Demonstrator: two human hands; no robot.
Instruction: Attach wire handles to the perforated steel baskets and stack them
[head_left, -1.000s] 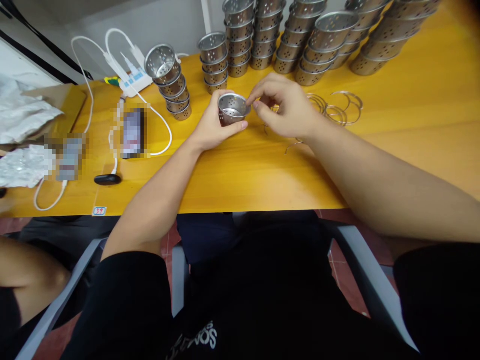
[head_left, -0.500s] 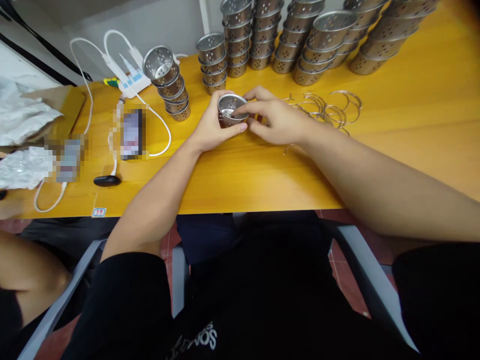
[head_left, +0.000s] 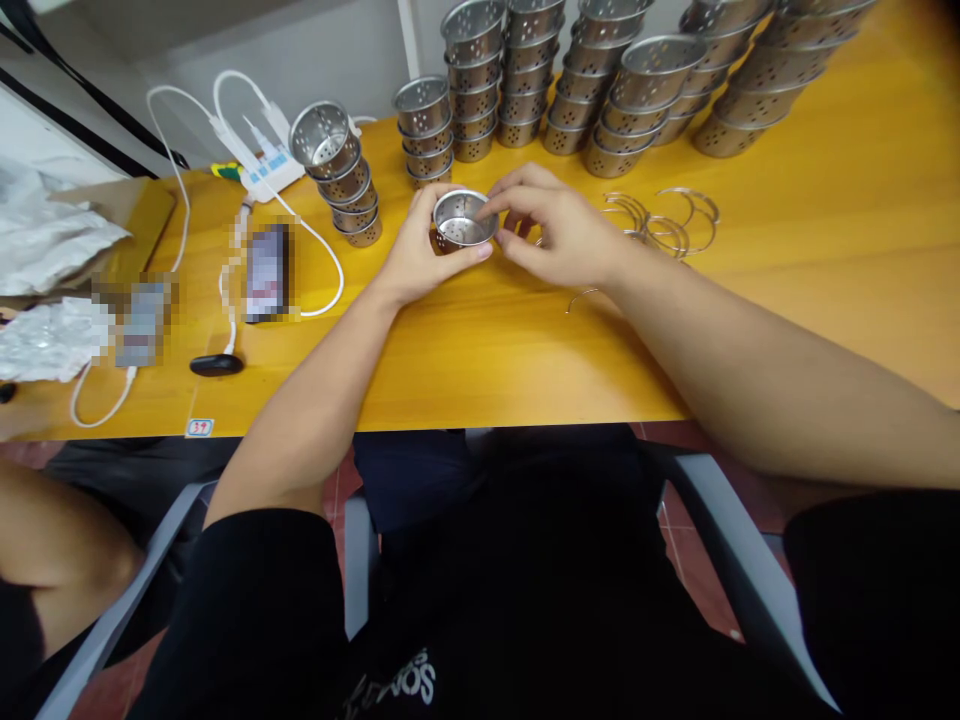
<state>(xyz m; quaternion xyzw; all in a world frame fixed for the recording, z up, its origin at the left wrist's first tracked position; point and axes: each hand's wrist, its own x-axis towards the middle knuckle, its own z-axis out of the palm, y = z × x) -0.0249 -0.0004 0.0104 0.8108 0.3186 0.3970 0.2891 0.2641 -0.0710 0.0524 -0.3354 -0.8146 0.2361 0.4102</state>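
My left hand is wrapped around a small perforated stainless-steel cup, its thumb along the near side and its fingers behind. The cup is held just above the table with its mouth tilted toward me. At its right rim is my right hand, fingers bent, the index fingertip reaching over the edge into the cup and the thumb outside. Whether a thin wire is also between these fingers cannot be made out. Right of that hand lie several loose curved metal wires; one wire piece lies below the right wrist.
Stacks of like cups line the back of the yellow table, with a shorter stack left of my hands. Farther left are a phone, a power strip, white cables and a black oval object. A neighbouring person's leg shows lower left.
The cup's mouth has tipped slightly toward me. My right index finger has drawn back from deep inside the cup to its right rim. The left hand keeps its grip.
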